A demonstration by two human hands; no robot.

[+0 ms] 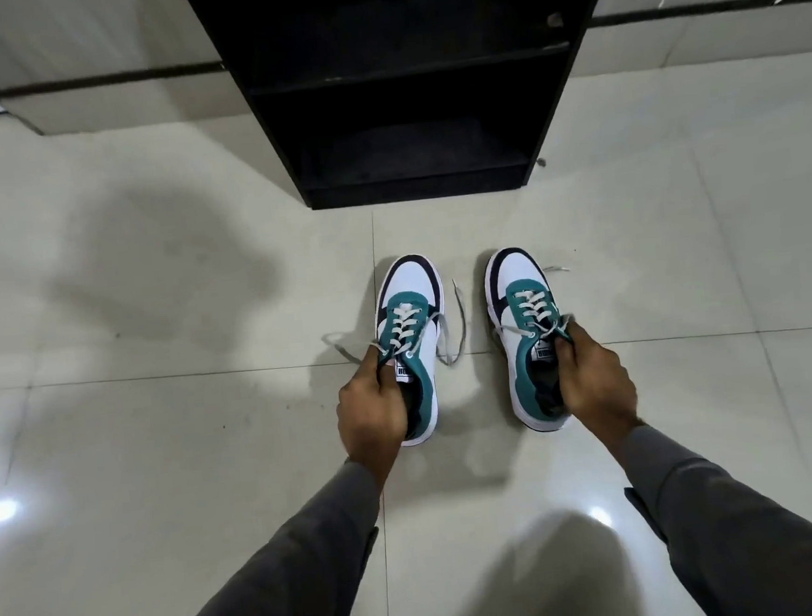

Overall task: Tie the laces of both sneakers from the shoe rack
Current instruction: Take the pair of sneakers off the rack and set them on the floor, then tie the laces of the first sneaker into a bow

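Observation:
Two white, teal and black sneakers stand side by side on the tiled floor, toes pointing away from me. My left hand (370,407) grips the left sneaker (411,307) at its collar and tongue. My right hand (594,380) holds the right sneaker (522,298) the same way. Both sneakers' white laces hang loose. One left lace end (458,318) trails on the floor between the shoes, another loops out to the left. A lace end of the right sneaker (556,269) lies to its right.
A black shoe rack (405,79) with bare shelves stands just beyond the sneakers against the wall. Glossy cream floor tiles (160,424) spread on all sides. A white panel edge sits at far left.

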